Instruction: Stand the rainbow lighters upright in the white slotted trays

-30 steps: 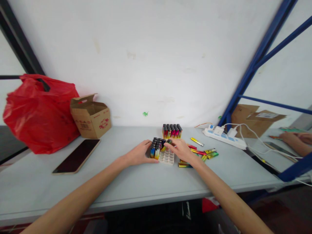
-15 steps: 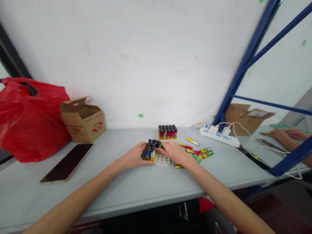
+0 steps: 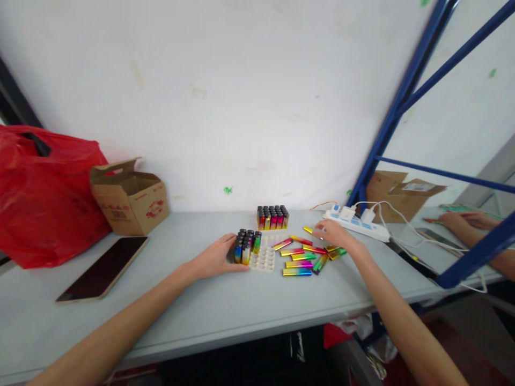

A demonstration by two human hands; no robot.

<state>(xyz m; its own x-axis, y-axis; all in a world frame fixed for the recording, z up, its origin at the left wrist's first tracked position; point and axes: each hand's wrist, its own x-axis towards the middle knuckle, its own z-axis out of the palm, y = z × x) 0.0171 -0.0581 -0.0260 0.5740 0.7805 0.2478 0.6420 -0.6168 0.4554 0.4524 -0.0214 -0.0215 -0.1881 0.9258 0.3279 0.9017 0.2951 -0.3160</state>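
Several black-topped lighters [image 3: 242, 252] stand upright in the left part of a white tray [image 3: 263, 261], whose right-hand sockets show bare. My left hand [image 3: 217, 258] is wrapped round the tray's left side, thumb along the front and fingers behind. Off to the right, the fingers of my right hand [image 3: 332, 231] close over a yellow lighter [image 3: 308, 230] lying on the table; part of it is hidden under them. Between the tray and that hand, several shiny lighters lie loose, among them a blue-and-yellow lighter [image 3: 296, 272] and a pink-and-yellow lighter [image 3: 299, 264].
Behind the tray stands a full block of lighters [image 3: 272, 220]. A white power strip [image 3: 358, 226] with cables lies at the back right by a blue metal frame [image 3: 388, 126]. To the left are a phone [image 3: 102, 268], a cardboard box [image 3: 131, 201] and a red bag [image 3: 52, 198].
My right hand has left the tray and moved right to the yellow lighter, uncovering the bare sockets and loose lighters. My left hand stays at the tray. The view has shifted slightly.
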